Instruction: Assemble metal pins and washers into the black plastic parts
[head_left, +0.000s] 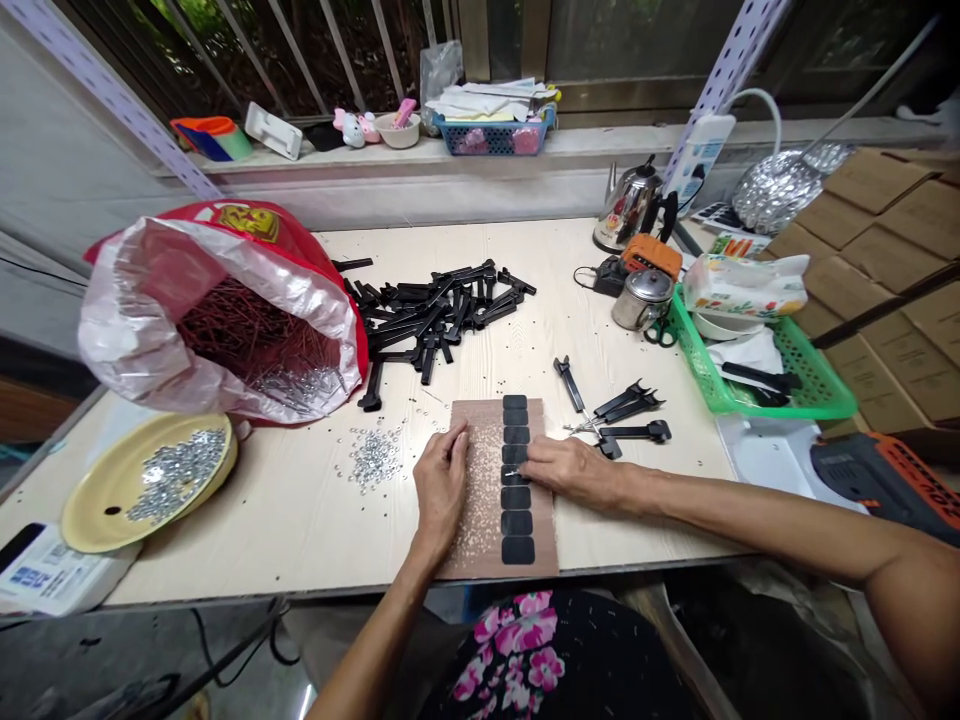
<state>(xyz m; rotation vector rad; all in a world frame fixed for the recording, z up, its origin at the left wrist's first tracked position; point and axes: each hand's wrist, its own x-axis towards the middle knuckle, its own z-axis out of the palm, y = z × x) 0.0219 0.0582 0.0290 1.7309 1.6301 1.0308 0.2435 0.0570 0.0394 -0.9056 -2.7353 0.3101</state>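
At three o'clock on the board [547, 530], my right fingers [534, 468] pinched a silvery piece [513, 473], which loosening could drop; my left fingers [448, 441] curled, contents unclear.

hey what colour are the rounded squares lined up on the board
The squares are black, seen best in the head view.

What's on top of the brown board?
Brown board: a column of black pads, pale marks left of them, and a small silvery piece at the fingertips of the right hand. It and the left hand cover parts; what's beneath can't be seen.
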